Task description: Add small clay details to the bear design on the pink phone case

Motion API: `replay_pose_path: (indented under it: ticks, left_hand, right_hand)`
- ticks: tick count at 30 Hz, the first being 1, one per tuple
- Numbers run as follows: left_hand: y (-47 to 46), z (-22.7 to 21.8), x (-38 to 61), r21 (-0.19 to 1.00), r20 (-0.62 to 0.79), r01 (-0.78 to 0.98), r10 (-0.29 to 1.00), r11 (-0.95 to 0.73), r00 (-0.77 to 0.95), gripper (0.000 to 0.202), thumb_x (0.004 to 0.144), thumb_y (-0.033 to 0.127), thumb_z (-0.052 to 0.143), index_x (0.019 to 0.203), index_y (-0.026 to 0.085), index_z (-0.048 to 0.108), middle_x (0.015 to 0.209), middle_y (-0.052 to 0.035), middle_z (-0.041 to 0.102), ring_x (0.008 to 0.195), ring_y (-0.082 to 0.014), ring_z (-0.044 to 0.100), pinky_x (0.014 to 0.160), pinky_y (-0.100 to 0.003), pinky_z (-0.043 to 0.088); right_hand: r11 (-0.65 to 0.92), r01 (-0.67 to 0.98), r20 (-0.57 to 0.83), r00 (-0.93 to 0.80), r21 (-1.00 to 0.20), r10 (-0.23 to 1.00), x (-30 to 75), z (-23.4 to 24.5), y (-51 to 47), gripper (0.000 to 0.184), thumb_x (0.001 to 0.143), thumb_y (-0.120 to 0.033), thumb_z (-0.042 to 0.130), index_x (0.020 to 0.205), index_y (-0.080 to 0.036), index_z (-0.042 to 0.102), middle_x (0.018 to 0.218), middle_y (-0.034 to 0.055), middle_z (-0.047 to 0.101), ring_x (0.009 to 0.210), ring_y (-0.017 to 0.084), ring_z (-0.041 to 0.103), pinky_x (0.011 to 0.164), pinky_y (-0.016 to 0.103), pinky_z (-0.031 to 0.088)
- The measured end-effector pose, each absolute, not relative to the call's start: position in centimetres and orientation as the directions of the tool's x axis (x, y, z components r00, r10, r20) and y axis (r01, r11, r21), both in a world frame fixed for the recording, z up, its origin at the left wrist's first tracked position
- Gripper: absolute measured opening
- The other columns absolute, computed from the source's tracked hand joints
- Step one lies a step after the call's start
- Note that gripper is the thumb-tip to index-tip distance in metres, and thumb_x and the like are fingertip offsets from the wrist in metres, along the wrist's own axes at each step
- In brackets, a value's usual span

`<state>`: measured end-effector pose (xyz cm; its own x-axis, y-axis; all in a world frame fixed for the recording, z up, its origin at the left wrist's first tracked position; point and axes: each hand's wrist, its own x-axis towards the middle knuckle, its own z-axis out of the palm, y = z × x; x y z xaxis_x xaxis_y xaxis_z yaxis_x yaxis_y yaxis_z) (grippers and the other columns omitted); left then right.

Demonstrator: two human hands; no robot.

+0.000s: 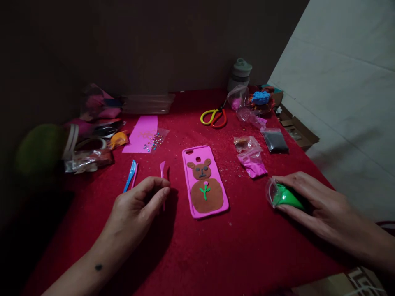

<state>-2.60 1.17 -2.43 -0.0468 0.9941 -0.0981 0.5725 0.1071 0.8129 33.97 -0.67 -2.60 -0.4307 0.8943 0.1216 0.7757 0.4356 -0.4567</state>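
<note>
A pink phone case (204, 182) lies in the middle of the red table (216, 255), decorated with a brown clay bear and a small green and pink flower. My left hand (135, 207) rests to its left, fingers curled, pinching a thin pink sculpting tool (162, 172) that stands up from the fingertips. A blue tool (130, 175) lies just beyond that hand. My right hand (311, 201) lies to the right of the case, fingers closed over a clear bag of green clay (282, 195) on the table.
Small clay bags (251, 156), a dark bag (274, 140), yellow-red scissors (214, 117), blue clay (261, 98) and a grey bottle (240, 74) sit at the back right. Pink paper (142, 132), gems, tape rolls and wrappers crowd the back left. A cardboard box (298, 129) sits off the right edge.
</note>
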Motion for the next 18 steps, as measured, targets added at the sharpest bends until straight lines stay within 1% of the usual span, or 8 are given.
replay_pose_path:
  ticks: [4,7,11,14,17,18]
  left_hand:
    - [1.4,-2.6,-2.8,0.757,-0.025,0.653,1.0,0.03,-0.017,0.021,0.077,0.044,0.065,0.084,0.025,0.069,0.072,0.0006,0.069,0.062,-0.016,0.061,0.055,-0.021,0.044]
    - [1.6,-2.3,-2.7,0.75,-0.003,0.661,1.0,0.014,-0.018,0.019,0.074,0.044,0.066,0.08,0.026,0.071,0.077,0.0001,0.074,0.067,-0.0182,0.067,0.061,-0.021,0.047]
    - [1.6,-2.0,-2.5,0.757,0.005,0.654,1.0,0.012,-0.024,0.021,0.071,0.047,0.066,0.077,0.028,0.072,0.076,-0.0002,0.076,0.068,-0.0207,0.069,0.06,-0.021,0.049]
    - [1.7,-2.2,-2.6,0.743,0.007,0.669,1.0,0.007,-0.018,0.02,0.07,0.048,0.067,0.075,0.03,0.073,0.075,0.0005,0.076,0.066,-0.0209,0.07,0.058,-0.021,0.049]
    - [1.8,-2.4,-2.8,0.729,0.044,0.684,0.999,-0.018,-0.021,0.019,0.071,0.048,0.066,0.076,0.032,0.073,0.075,0.0016,0.076,0.064,-0.0206,0.07,0.056,-0.021,0.05]
    - [1.7,-2.4,-2.8,0.725,0.071,0.688,0.997,-0.03,-0.031,0.018,0.071,0.048,0.066,0.077,0.032,0.073,0.075,0.0019,0.076,0.063,-0.0203,0.07,0.056,-0.021,0.05]
  right_hand:
    - [0.424,0.803,0.088,-0.429,-0.42,0.899,34.6,-2.8,-0.4,0.044,0.092,-0.039,0.056,0.133,-0.028,0.044,0.115,0.0084,0.055,0.103,0.025,0.057,0.084,0.038,0.049]
    - [0.439,0.792,0.096,-0.443,-0.425,0.891,34.3,-2.5,-0.1,0.043,0.092,-0.035,0.057,0.132,-0.028,0.044,0.114,0.0075,0.056,0.103,0.024,0.058,0.085,0.037,0.05]
    - [0.445,0.759,0.106,-0.453,-0.475,0.885,33.4,-1.5,0.1,0.038,0.091,-0.03,0.058,0.127,-0.026,0.047,0.111,0.0079,0.059,0.1,0.022,0.06,0.083,0.034,0.051]
    - [0.429,0.738,0.107,-0.442,-0.52,0.891,32.7,-0.8,-0.1,0.034,0.091,-0.028,0.058,0.123,-0.025,0.051,0.112,0.008,0.06,0.099,0.021,0.062,0.083,0.032,0.052]
    - [0.376,0.733,0.149,-0.358,-0.567,0.922,31.8,-0.5,-0.5,0.035,0.086,-0.027,0.062,0.12,-0.025,0.051,0.11,0.0053,0.063,0.096,0.019,0.064,0.083,0.03,0.052]
    - [0.349,0.732,0.155,-0.322,-0.585,0.934,31.5,-0.4,-0.7,0.036,0.085,-0.027,0.064,0.119,-0.026,0.051,0.107,0.0036,0.065,0.093,0.018,0.065,0.08,0.028,0.053]
